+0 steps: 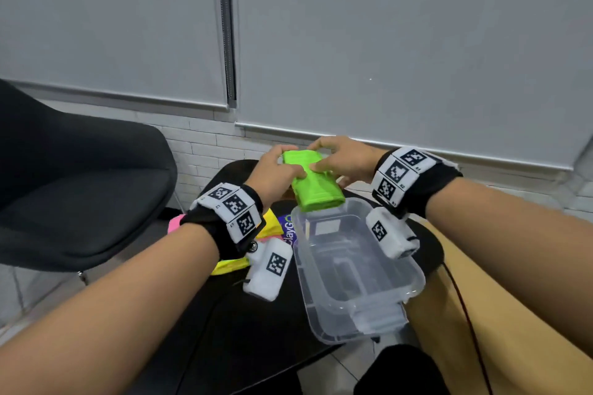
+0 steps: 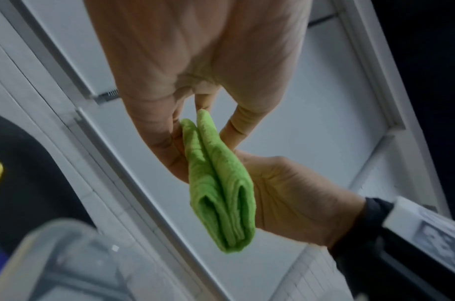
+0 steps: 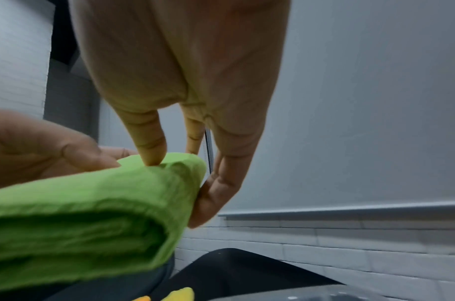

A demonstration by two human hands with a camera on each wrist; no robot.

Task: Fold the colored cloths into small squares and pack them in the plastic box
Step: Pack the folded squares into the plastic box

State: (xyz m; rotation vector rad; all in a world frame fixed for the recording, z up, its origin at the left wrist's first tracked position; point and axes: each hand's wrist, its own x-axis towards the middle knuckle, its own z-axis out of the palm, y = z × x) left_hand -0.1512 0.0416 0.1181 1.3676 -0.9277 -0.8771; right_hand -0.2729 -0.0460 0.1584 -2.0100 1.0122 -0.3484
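You have the bright green, ribbed cloth (image 1: 313, 181) folded into a thick oblong bundle, held in the air just over the far rim of the clear plastic box (image 1: 414, 279). Your left hand (image 1: 276, 175) pinches its left edge between thumb and fingers (image 2: 169, 156), and your right hand (image 1: 345, 159) grips the right side, its fingers (image 3: 150, 140) curled onto the top fold. The box interior shows no cloth yet, so by my reading this is the first one nearly ready to pack. Yellow cloths (image 1: 229, 266) and a pink cloth (image 1: 175, 223) lie on the dark surface (image 1: 244, 330) left of the box, apparently unfolded.
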